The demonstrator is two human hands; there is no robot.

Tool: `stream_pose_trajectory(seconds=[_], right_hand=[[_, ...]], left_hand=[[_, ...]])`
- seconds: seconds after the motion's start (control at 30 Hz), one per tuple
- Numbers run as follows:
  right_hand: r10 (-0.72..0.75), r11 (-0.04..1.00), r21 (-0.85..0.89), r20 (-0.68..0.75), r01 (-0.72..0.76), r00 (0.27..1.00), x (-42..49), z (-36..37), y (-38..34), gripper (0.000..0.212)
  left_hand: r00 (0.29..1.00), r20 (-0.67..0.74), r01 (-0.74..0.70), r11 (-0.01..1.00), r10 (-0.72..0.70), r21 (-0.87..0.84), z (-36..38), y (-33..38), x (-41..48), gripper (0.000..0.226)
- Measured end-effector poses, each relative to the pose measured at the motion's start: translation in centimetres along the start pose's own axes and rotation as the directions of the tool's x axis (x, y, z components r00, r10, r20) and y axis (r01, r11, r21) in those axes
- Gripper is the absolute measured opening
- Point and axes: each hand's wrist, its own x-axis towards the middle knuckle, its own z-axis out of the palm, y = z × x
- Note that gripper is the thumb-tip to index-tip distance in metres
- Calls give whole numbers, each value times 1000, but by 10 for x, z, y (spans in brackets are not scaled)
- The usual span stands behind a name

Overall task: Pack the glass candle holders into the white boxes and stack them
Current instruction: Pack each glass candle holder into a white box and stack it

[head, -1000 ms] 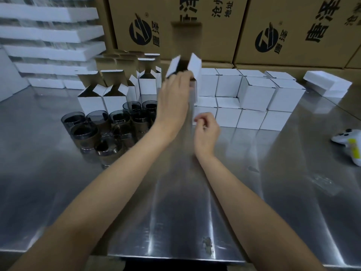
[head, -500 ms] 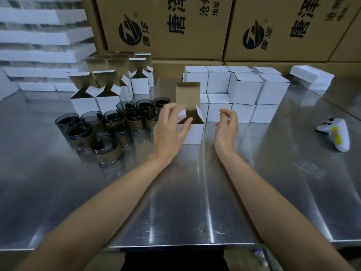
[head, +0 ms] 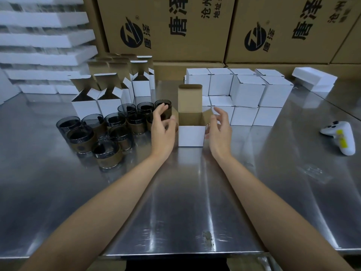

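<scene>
An open white box (head: 191,135) with brown inside stands on the steel table (head: 185,202), its lid flap upright. My left hand (head: 163,132) hovers just left of it with fingers loosely spread, holding nothing, close to the nearest dark glass candle holders (head: 109,132). My right hand (head: 219,130) is beside the box's right flap with relaxed fingers; whether it touches is unclear. Several smoky glass holders with tan bands cluster to the left. Closed white boxes (head: 246,94) are stacked in two layers behind.
Several open empty white boxes (head: 97,98) stand at the back left. White foam trays (head: 43,40) pile at far left, brown cartons (head: 175,26) line the back. A white game controller (head: 340,136) lies at right, a white foam piece (head: 314,78) at back right.
The open box came down from mid-air onto the table in front of the stack. My left hand let go of it and both hands drew apart to its sides.
</scene>
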Motion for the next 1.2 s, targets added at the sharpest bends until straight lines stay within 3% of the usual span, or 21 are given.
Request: stream_pose_trajectory(seconds=[0.1,0.27,0.5,0.57,0.67,0.8,1.07,1.13,1.2], right_hand=[[-27,999,-47,17,28,999,4,-6,0,32],[-31,955,-291,98,59,995,6,-8,5,34],[26,936,-344,294,80,955,7,-13,11,55],[62,961,-274,353,40,933,9,-15,13,56],[48,987,-157,428,21,903,14,-20,16,60],[55,989,-149,398,5,916,23,-33,19,63],[30,989,-142,398,29,917,26,-36,22,67],[32,988,-149,403,31,915,26,-37,22,66],[36,988,-150,398,26,917,27,-39,20,65]], left_hand=[[998,20,66,997,-67,35,0,-4,4,39],[978,121,147,972,-171,181,2,-12,6,41],[979,166,68,956,-119,285,0,-15,8,40],[978,178,59,959,-112,277,-2,-17,8,39],[981,193,-77,939,11,336,-7,-14,8,38],[976,140,-215,866,169,451,-14,-15,16,35],[964,237,-255,643,116,722,-12,-10,12,51],[960,260,-263,661,106,702,-12,-10,12,51],[953,274,-274,742,126,612,-12,-8,10,52]])
